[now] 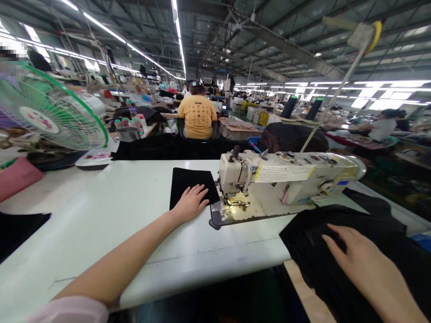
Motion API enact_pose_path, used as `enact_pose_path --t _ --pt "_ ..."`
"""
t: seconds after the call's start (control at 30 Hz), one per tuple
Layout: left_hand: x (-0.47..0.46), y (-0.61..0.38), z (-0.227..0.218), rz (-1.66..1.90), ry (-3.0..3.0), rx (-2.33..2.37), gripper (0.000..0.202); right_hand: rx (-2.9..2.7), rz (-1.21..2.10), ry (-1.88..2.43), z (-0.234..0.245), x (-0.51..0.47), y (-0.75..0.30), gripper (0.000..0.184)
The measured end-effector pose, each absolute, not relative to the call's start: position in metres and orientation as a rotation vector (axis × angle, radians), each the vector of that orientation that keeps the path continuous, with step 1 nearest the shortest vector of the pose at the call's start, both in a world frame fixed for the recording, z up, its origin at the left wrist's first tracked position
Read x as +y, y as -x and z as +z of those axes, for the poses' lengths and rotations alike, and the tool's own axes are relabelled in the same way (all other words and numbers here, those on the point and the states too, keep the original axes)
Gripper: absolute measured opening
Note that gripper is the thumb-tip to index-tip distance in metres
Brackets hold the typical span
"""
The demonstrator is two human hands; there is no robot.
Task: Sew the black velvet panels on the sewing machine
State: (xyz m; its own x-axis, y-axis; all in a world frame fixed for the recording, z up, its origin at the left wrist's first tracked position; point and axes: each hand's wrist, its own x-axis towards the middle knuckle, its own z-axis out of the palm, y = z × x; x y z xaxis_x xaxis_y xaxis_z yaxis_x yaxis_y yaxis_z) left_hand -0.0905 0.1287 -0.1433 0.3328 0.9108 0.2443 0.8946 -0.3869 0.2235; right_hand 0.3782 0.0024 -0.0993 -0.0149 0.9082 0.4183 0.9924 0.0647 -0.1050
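Observation:
My left hand (pixel 191 202) lies flat with its fingers stretched over a small black fabric piece (pixel 188 179) on the pale table, just left of the sewing machine (pixel 286 175). The piece's right edge meets the machine's metal bed, near the lit needle area (pixel 237 202). On the right, my right hand (pixel 353 249) hovers over or touches a heap of black fabric (pixel 310 237) that hangs past the table's front edge. Its thumb and forefinger are apart, and no cloth shows between them. The other fingers of that hand are partly hidden.
A green-rimmed fan (pixel 60 107) stands at the left. Black cloth (pixel 20 229) lies on the table's left side. Behind the table are dark fabric, thread cones (pixel 288 106) and a person in a yellow shirt (pixel 197 114). A thin pole (pixel 336 94) rises behind the machine.

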Motion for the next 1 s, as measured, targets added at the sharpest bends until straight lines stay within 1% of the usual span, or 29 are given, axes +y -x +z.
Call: enact_pose_path --t 0.03,0.1,0.2,0.3,0.4,0.47,0.57,0.63,0.7,0.77,0.8,0.87,0.9,0.93,1.0 --pt "0.127 0.102 -0.141 0.494 -2.535 1.705 0.049 -1.974 -0.296 1.953 -0.108 0.004 -0.401 0.045" --pt "0.125 0.129 -0.133 0.445 -2.563 1.690 0.049 -1.936 -0.145 2.052 -0.127 0.007 -0.433 0.038" --pt "0.124 0.167 -0.118 0.376 -2.601 1.708 0.048 -1.897 0.107 2.039 -0.143 0.011 -0.441 0.028" --pt "0.124 0.186 -0.109 0.373 -2.620 1.807 0.050 -1.846 0.156 2.027 -0.130 0.008 -0.418 0.018" --pt "0.123 0.174 -0.110 0.501 -2.712 1.842 0.052 -1.707 0.229 2.020 -0.108 0.006 -0.400 0.014" --pt "0.117 0.153 -0.114 0.641 -2.828 1.684 0.048 -1.596 0.278 2.049 -0.098 0.008 -0.402 0.015" --pt "0.096 0.110 -0.116 0.800 -2.955 1.250 0.039 -1.427 0.282 2.061 -0.086 0.008 -0.411 0.019" --pt "0.074 0.077 -0.113 0.846 -2.965 1.004 0.040 -1.396 0.267 2.004 -0.077 0.004 -0.406 0.016" --pt "0.052 0.043 -0.106 0.839 -2.898 0.874 0.050 -1.462 0.300 1.906 -0.067 -0.003 -0.386 0.011" --pt "0.034 0.010 -0.096 0.825 -2.757 0.846 0.068 -1.594 0.452 1.749 -0.059 -0.012 -0.354 0.011" --pt "0.027 -0.005 -0.090 0.822 -2.667 0.845 0.080 -1.661 0.592 1.644 -0.055 -0.018 -0.335 0.013" --pt "0.018 -0.031 -0.077 0.841 -2.471 0.811 0.103 -1.750 0.989 1.390 -0.051 -0.028 -0.299 0.014" --pt "0.016 -0.042 -0.071 0.853 -2.370 0.761 0.103 -1.758 1.183 1.278 -0.050 -0.032 -0.285 0.015" --pt "0.016 -0.050 -0.065 0.854 -2.266 0.707 0.091 -1.742 1.337 1.206 -0.048 -0.036 -0.274 0.017" --pt "0.016 -0.061 -0.054 0.868 -2.054 0.679 0.040 -1.646 1.444 1.189 -0.044 -0.043 -0.263 0.023"
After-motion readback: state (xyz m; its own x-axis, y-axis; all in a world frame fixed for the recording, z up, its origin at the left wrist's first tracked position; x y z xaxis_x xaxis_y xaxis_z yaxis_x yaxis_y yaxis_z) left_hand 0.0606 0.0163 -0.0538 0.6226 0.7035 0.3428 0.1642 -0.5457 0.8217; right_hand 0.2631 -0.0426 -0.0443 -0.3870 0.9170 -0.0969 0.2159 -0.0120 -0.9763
